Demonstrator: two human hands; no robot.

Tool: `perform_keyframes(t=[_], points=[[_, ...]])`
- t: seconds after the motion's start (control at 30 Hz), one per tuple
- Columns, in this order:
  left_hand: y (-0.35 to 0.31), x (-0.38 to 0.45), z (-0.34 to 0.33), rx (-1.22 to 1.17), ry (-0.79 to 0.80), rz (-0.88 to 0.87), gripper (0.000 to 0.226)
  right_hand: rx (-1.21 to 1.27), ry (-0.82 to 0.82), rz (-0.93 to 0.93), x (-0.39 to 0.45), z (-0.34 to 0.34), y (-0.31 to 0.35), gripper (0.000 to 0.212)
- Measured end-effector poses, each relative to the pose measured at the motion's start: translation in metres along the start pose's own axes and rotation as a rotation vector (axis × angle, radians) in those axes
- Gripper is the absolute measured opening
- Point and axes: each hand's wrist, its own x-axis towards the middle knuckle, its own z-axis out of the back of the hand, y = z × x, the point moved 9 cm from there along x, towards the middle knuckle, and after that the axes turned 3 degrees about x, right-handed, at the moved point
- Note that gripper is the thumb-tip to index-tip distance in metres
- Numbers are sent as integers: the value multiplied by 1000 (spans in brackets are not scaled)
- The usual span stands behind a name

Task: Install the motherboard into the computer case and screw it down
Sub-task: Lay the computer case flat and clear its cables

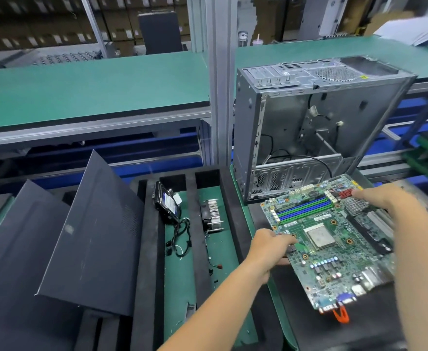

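Just in front of open computer case (309, 117): motherboard (334, 239) held tilted above worktop (263, 216), left grip (271, 247) pinching side edge, right grip (377, 198) grasping far edge. Probably edge-only to spare components, lol.

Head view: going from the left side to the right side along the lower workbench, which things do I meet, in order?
Leaning dark side panels → hard drive standing in the foam tray → heatsink with fan → left hand gripping the board's left edge → motherboard → right hand on its far right edge.
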Motion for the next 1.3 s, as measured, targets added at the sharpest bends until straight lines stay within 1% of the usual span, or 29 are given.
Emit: perform_keyframes(t=[0.07, 0.17, 0.2, 0.3, 0.4, 0.5, 0.6, 0.7, 0.83, 0.93, 1.13, 1.2, 1.23, 1.3], points=[[6, 1, 13, 27, -33, 16, 18, 15, 36, 15, -1, -15, -1, 74], [14, 3, 36, 112, -107, 18, 15, 24, 46, 49, -5, -36, 2, 73], [15, 3, 45, 137, -139, 10, 17, 8, 49, 66, -6, -43, 4, 74], [19, 6, 67, 249, -219, -3, 39, -24, 70, 97, -11, -60, 14, 74], [14, 9, 71, 259, -221, -25, 43, -9, 70, 98, -12, -61, 23, 71], [2, 18, 60, 232, -189, -72, 41, 1, 13, 78, -7, -43, 20, 63], [-14, 30, 41, 241, -141, -121, 39, 66, -97, 16, 0, -17, 3, 47], [-29, 41, 18, 271, -88, -154, 35, 135, -201, -53, 4, 7, -17, 41], [-46, 56, -17, 322, -14, -185, 40, 165, -288, -159, 14, 34, -40, 41], [-55, 66, -40, 357, 47, -188, 32, 163, -308, -236, 25, 48, -50, 47], [-57, 86, -79, 358, 165, -161, 16, 239, -323, -345, 49, 64, -71, 50], [-54, 95, -89, 356, 165, -134, 37, 269, -349, -391, 55, 66, -81, 54], [-54, 99, -94, 365, 169, -139, 34, 274, -359, -407, 59, 67, -86, 55], [-53, 108, -105, 381, 195, -153, 13, 285, -371, -437, 65, 68, -97, 54]])
